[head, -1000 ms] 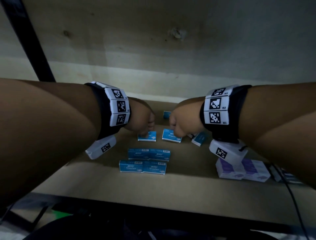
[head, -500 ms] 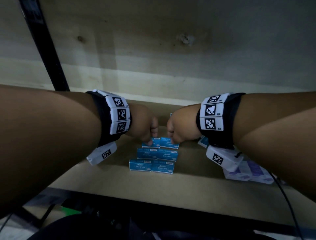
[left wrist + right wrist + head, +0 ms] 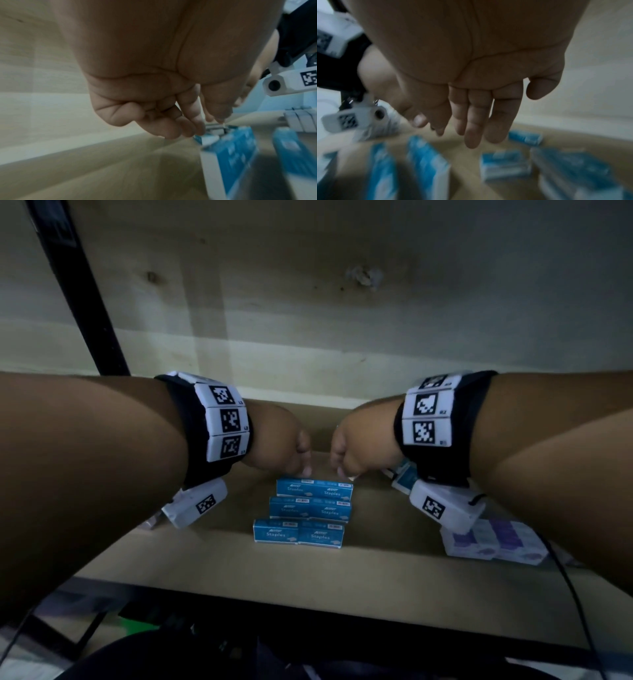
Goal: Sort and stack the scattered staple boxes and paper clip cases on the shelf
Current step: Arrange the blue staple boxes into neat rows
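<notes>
Matt wooden shelf [image 3: 212, 546]; smooth printed cardboard staple boxes [image 3: 298, 534]; knotted wood back panel [image 3: 308, 302]

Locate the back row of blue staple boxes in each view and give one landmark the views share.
Head: back row of staple boxes sits just below centre, at the fingertips of both hands.
Left wrist: lower right, at the fingertips of the left hand, blurred.
Right wrist: blue boxes lie along the bottom, too blurred to tell which row.
Shared landmark: the pale back wall.
</notes>
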